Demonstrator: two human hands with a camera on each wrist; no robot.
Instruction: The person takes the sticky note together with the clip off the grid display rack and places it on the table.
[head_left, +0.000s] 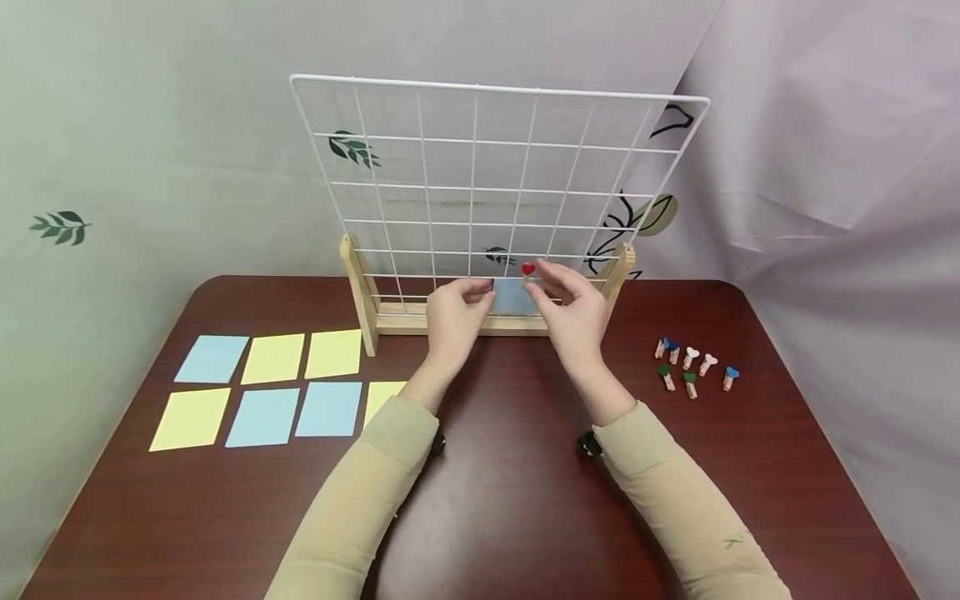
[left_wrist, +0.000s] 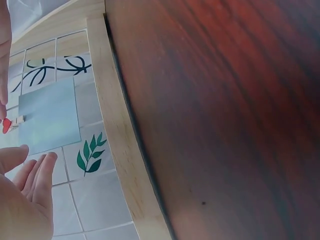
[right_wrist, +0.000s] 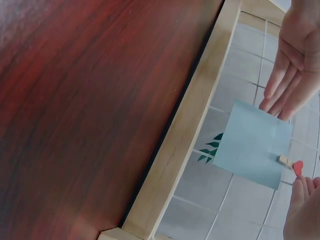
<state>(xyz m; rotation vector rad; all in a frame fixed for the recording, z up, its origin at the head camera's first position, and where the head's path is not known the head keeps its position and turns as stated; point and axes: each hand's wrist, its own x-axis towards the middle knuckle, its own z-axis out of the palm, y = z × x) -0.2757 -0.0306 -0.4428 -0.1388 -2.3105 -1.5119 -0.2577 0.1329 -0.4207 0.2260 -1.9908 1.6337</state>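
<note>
A blue paper square (head_left: pixel 511 297) hangs low on the white wire grid (head_left: pixel 474 142). At its upper edge sits a small wooden clothespin with a red heart (head_left: pixel 528 268), its pegs over the paper in the right wrist view (right_wrist: pixel 285 161). My right hand (head_left: pixel 576 321) is beside the clothespin, fingertips right at the heart, which shows uncovered. On the paper's other side is my left hand (head_left: pixel 455 323), thumb and fingers apart. In the left wrist view its fingertips (left_wrist: pixel 49 159) lie close to the paper's edge, fairly straight.
Wooden feet and a base bar (head_left: pixel 405 323) carry the grid. Several yellow and blue paper squares (head_left: pixel 260 417) lie in two rows at the left. Several clothespins with blue, white and green hearts (head_left: pixel 690 358) lie at the right. A patterned cloth (head_left: pixel 150 150) hangs behind.
</note>
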